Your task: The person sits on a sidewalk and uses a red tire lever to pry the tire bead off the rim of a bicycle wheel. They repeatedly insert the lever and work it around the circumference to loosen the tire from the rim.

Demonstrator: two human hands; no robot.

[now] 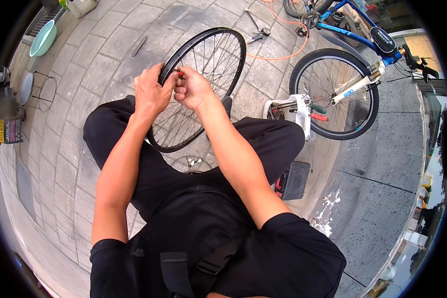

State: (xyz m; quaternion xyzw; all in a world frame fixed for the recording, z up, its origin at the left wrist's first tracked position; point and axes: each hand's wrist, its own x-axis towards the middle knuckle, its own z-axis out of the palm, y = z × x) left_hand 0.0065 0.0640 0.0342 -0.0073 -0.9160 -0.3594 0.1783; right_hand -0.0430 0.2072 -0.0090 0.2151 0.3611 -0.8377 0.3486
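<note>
A bicycle wheel [186, 45] with a black rim and thin spokes stands tilted between my knees. My left hand [153, 92] is closed around the rim's near left side, its thumb toward the spokes. Just inside the rim, beside that thumb, my right hand [193, 88] pinches a small red tool [181, 74]. Fingers cover most of the tool, so its full shape is hidden. Both hands are close together at the same stretch of rim.
A blue bicycle [350, 34] with its white-forked front wheel lies at the right. Nearby are a white holder of tools [303, 116] and a dark box [294, 180]. An orange hose [283, 58] with an inflator gauge [258, 37] crosses the paving. A green basin [43, 38] sits far left.
</note>
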